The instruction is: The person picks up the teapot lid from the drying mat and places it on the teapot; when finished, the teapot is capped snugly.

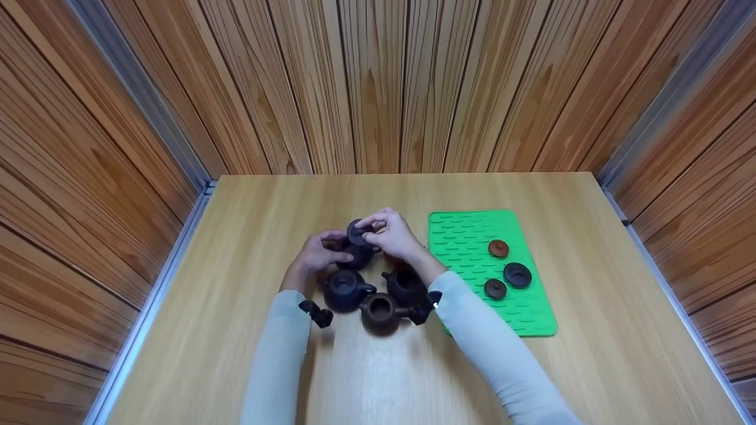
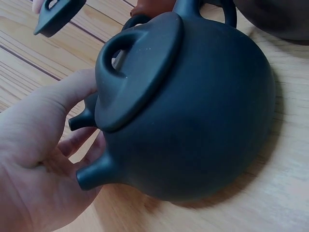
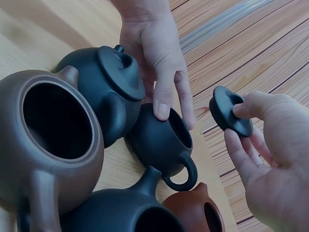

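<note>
My right hand (image 1: 394,236) pinches a dark round teapot lid (image 3: 227,110) by its knob, thumb on one side and fingers on the other. The lid is tilted above a small dark teapot (image 3: 157,140), whose mouth is uncovered in the right wrist view. My left hand (image 1: 316,255) holds that teapot's body, with the thumb on the near side and fingers beyond. Just in front of it stands a larger dark teapot (image 2: 203,106) with its lid on. In the left wrist view it hides most of the small teapot.
A brown teapot (image 1: 371,323) and another dark teapot (image 1: 404,295), both lidless, stand nearby. A reddish teapot (image 3: 188,205) sits partly hidden under my right wrist. On a green mat (image 1: 460,236) to the right lie a reddish lid (image 1: 498,248), a black lid (image 1: 517,275) and a dark brown lid (image 1: 495,288).
</note>
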Demonstrator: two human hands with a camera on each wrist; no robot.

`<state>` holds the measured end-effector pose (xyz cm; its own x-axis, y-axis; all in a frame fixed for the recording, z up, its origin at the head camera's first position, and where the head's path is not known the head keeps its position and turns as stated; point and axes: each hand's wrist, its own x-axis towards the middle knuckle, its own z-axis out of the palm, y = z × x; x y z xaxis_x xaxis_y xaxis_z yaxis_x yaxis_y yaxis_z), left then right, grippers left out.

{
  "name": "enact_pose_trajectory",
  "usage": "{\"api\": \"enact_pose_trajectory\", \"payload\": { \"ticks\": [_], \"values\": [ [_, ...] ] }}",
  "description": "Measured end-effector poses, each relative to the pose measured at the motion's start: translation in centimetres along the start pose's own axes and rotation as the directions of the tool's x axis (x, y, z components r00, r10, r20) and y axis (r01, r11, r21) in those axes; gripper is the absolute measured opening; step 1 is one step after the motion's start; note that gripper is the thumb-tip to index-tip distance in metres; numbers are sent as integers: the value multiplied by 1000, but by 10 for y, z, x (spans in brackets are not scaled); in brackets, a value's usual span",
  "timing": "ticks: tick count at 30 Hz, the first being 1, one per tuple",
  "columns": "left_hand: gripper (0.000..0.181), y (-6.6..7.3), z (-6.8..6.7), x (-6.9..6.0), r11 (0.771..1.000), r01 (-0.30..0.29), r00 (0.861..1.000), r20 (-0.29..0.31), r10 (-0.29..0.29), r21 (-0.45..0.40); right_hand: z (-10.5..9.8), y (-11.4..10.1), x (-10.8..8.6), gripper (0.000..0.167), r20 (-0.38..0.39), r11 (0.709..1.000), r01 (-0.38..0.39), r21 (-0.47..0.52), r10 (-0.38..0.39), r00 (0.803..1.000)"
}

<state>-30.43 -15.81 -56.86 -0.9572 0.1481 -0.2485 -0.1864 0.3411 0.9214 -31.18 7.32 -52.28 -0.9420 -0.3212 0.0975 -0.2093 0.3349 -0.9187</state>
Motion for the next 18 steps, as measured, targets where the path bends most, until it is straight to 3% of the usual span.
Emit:
{"api": "enact_pose_trajectory", "payload": {
  "ticks": [5, 18],
  "values": [
    [62, -1, 0, 1, 1000, -7, 1000, 2, 7, -1, 6, 2, 2, 28, -18, 999, -6, 37, 7, 1000],
    [62, -4, 1, 3, 1000, -5, 1000, -15, 4, -17, 17, 15, 2, 26, -53, 1000, 8, -2, -8, 999]
  ]
}}
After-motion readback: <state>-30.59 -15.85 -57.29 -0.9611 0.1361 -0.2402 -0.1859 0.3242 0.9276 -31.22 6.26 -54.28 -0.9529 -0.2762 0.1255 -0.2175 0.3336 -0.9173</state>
